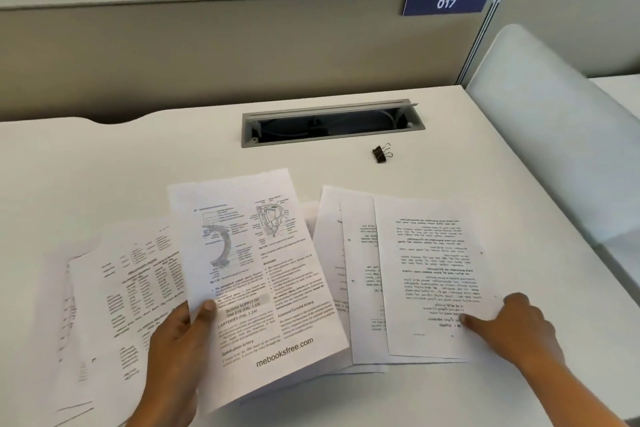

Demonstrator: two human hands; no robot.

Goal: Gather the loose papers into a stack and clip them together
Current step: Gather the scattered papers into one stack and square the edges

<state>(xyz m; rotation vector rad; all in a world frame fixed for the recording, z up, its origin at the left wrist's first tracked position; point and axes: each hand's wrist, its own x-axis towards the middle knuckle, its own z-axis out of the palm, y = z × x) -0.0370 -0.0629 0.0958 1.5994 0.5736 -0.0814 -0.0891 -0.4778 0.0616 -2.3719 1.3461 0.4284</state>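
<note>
Printed papers lie spread across the white desk [104, 156]. My left hand [176, 357] grips a sheet with anatomy diagrams [256, 274] by its lower left edge, thumb on top, lifting it over the others. More sheets of text [114, 291] lie fanned out to its left. On the right, several overlapping sheets [426, 274] lie flat, and my right hand [519, 326] presses its fingertips on the top sheet's lower right corner. A black binder clip [382, 152] sits alone on the desk beyond the papers.
A grey cable slot [332, 125] with its lid open is set into the desk behind the clip. A beige partition [242, 52] with a blue "017" tag [446, 3] closes the back. A white rounded divider [554, 135] borders the right side.
</note>
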